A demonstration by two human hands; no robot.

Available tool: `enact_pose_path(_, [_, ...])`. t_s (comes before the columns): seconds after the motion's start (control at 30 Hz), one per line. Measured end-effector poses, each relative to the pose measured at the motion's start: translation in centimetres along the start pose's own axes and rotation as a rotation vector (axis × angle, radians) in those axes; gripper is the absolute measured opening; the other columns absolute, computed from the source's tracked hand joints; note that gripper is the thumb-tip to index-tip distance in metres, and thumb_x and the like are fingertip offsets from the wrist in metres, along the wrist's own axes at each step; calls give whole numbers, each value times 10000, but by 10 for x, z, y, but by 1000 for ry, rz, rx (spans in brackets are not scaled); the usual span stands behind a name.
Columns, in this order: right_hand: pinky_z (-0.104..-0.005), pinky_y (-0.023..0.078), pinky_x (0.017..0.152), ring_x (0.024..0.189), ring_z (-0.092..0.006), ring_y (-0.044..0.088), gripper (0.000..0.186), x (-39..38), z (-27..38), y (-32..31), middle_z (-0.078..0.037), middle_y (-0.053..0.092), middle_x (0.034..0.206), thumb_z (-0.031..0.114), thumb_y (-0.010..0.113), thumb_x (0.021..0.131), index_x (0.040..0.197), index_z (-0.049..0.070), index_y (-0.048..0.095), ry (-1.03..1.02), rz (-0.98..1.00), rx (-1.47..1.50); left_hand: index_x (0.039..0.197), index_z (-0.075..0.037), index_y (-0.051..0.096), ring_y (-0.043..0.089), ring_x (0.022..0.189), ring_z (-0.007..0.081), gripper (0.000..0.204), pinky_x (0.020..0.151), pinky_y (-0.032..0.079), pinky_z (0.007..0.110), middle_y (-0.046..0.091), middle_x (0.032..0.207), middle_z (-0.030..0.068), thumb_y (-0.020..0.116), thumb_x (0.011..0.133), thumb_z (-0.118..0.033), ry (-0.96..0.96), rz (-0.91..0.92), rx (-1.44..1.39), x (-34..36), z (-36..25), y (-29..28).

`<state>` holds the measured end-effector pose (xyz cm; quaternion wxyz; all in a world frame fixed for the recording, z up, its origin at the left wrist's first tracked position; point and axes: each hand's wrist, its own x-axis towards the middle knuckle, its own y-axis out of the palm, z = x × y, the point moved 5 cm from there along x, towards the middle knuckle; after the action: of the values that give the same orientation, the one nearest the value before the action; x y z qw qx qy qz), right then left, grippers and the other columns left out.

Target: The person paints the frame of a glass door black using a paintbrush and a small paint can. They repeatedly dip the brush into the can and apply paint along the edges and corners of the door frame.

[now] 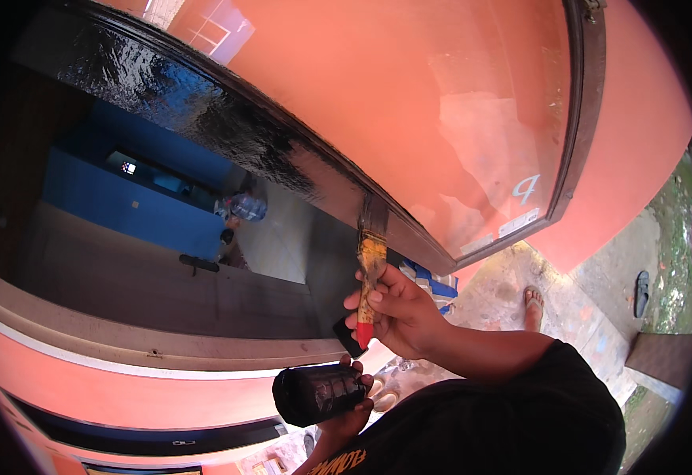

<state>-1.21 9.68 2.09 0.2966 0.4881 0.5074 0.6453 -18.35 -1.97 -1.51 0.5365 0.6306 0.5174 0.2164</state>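
My right hand (400,311) grips a paintbrush (372,252) with a worn wooden handle and a red tip. Its dark bristles rest on a brown frame rail (414,240) below a glazed panel (393,95). Glossy wet-looking black paint (180,99) covers the upper-left stretch of that rail. Lower down, my left hand (344,419) is closed around a black, paint-smeared container (313,393), held just below and left of the brush.
Beyond the opening lies a room with a blue wall (124,207) and indistinct items. A lower sill (156,347) runs leftward. On the paving are a foot in a sandal (533,305), a grey sandal (641,293) and blue-striped material (439,289). Pink walls (615,174) surround the frame.
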Motion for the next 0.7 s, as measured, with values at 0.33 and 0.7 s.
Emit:
enact_pose_path(0.33, [-398, 586, 801, 959, -294, 687, 279, 2, 4, -16, -175, 646, 1088, 63, 484, 979, 1252, 83, 428, -30, -19, 16, 1432, -115, 403, 453, 1203, 239, 725, 717, 495, 303, 465, 1363, 61, 590, 864, -525, -35, 17, 9, 4, 2, 1])
enact_pose_path(0.7, [-330, 560, 738, 910, -190, 664, 335, -48, 10, -46, -103, 632, 973, -33, 613, 890, 1169, 20, 434, -280, -338, -643, 1443, -116, 355, 447, 1236, 269, 731, 756, 497, 359, 464, 1382, 90, 538, 892, -560, -55, 63, -61, 10, 0, 5])
